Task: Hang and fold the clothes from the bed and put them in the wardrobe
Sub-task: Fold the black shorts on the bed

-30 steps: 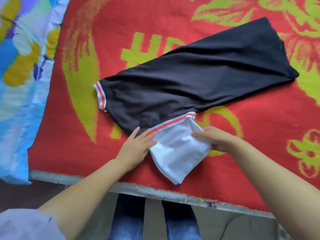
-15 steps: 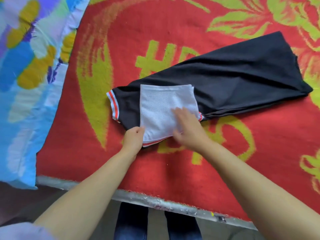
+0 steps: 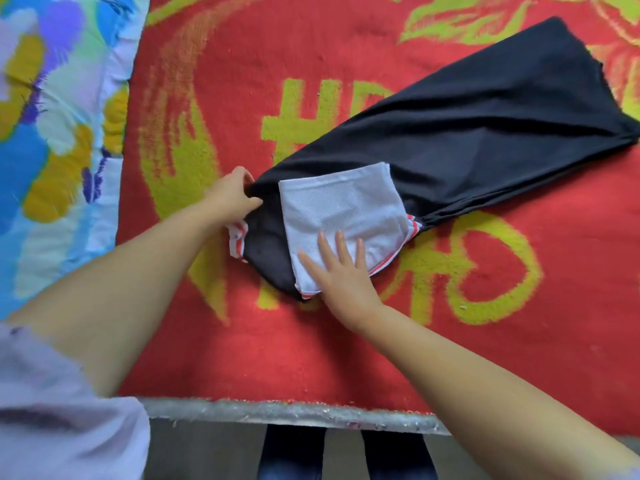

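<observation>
- Folding a black shirt on the red blanket, you are working at the collar end, the end nearest you, while the body of the garment is stretching away toward the upper right.
- The white sleeve, which a second ago was hanging off the near edge of the shirt, is now lying flipped over onto the black fabric; its red-striped cuff is showing along the lower right edge.
- Your right hand is lying flat with fingers straight, pressing the near corner of that sleeve down to set the fold.
- Your left hand is curling its fingers round the black fabric at the left edge of the shirt, just above the other striped cuff, which half a second ago was lying flat and is now rumpled.
- Judged from this, one sleeve fold is done and the second side is the step being started; the lengthwise folds and the trip to the wardrobe are not yet done.
- The soft knit is likely to slip as the left side is being drawn over, so the pressing hand is serving as the anchor.
- A blue floral sheet is lying beside the blanket on the left.
</observation>
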Action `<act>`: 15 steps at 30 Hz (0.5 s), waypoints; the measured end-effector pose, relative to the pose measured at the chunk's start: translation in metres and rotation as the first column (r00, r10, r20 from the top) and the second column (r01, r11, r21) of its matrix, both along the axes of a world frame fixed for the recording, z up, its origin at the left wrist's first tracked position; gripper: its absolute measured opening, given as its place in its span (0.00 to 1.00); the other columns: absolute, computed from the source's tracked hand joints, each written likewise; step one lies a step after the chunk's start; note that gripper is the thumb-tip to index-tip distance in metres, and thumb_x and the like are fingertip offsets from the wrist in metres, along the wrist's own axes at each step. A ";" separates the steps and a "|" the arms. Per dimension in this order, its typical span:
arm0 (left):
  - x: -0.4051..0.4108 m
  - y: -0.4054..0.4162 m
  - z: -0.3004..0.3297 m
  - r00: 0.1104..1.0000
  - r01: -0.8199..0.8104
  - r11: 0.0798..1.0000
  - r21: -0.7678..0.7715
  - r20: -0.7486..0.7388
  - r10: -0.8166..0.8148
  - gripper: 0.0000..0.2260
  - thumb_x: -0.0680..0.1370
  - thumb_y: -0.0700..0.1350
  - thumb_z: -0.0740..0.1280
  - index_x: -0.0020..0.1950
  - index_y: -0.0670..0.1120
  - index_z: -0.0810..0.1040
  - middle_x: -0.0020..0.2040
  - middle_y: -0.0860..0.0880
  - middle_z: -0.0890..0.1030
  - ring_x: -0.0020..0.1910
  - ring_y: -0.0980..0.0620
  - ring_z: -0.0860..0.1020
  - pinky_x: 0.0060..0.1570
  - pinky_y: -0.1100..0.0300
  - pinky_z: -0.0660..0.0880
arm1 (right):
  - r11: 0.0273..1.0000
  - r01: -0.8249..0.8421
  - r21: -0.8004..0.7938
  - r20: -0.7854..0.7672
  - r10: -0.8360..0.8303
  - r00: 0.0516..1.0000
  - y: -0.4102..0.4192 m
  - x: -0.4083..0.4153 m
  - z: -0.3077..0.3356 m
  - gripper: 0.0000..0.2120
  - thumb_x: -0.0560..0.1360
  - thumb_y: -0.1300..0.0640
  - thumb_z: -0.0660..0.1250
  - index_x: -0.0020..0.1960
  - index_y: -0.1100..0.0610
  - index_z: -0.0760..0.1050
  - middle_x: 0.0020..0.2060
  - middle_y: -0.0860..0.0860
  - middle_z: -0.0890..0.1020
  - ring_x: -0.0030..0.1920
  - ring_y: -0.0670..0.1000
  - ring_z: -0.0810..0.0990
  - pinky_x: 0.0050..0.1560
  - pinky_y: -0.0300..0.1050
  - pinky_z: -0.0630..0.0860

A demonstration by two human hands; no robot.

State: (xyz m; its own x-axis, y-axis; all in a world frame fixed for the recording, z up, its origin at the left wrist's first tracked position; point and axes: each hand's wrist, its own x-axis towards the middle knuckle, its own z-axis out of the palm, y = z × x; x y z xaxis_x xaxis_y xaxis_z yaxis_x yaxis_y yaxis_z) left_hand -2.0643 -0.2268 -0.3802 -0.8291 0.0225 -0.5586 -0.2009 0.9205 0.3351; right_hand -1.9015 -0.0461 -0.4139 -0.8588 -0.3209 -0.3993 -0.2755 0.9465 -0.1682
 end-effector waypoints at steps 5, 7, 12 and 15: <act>-0.003 -0.029 0.044 0.864 -0.206 0.944 0.258 0.500 0.052 0.06 0.79 0.37 0.64 0.53 0.38 0.78 0.39 0.42 0.79 0.23 0.54 0.74 0.23 0.65 0.71 | 0.965 0.027 -0.259 0.151 0.013 0.989 -0.005 0.035 0.029 0.32 0.78 0.64 0.57 0.78 0.48 0.52 0.77 0.53 0.55 0.77 0.58 0.49 0.72 0.63 0.44; 0.004 -0.035 0.066 0.757 -0.303 0.915 0.266 0.651 0.061 0.07 0.79 0.38 0.63 0.56 0.38 0.75 0.40 0.41 0.77 0.24 0.53 0.74 0.23 0.66 0.70 | 0.846 0.171 -0.505 0.273 -0.031 0.962 -0.014 0.061 0.045 0.30 0.76 0.63 0.61 0.76 0.51 0.60 0.75 0.53 0.62 0.75 0.53 0.57 0.74 0.56 0.48; 0.005 0.015 0.091 0.564 -0.700 0.646 0.304 0.791 0.239 0.08 0.79 0.39 0.60 0.42 0.40 0.74 0.35 0.44 0.79 0.30 0.53 0.78 0.32 0.61 0.78 | -0.038 0.714 -0.699 0.600 -0.574 0.557 -0.008 0.079 0.074 0.11 0.70 0.65 0.65 0.50 0.53 0.75 0.39 0.37 0.80 0.41 0.36 0.76 0.47 0.35 0.72; -0.015 0.079 0.089 0.484 -0.858 0.357 0.371 0.816 0.317 0.12 0.80 0.36 0.56 0.40 0.37 0.74 0.29 0.45 0.77 0.21 0.54 0.76 0.27 0.59 0.79 | -0.414 0.621 -0.666 0.654 -0.725 0.218 0.034 0.057 0.066 0.15 0.74 0.69 0.67 0.53 0.51 0.75 0.44 0.39 0.82 0.45 0.35 0.79 0.49 0.30 0.74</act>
State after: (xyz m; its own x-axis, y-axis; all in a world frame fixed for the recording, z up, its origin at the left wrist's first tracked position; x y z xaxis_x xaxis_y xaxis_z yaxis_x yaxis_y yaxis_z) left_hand -2.0790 -0.1480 -0.2909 -0.3238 0.2364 -0.9161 -0.9448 -0.0300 0.3262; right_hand -1.8448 -0.0117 -0.3479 -0.6871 0.5349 -0.4917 0.4014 -0.2846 -0.8706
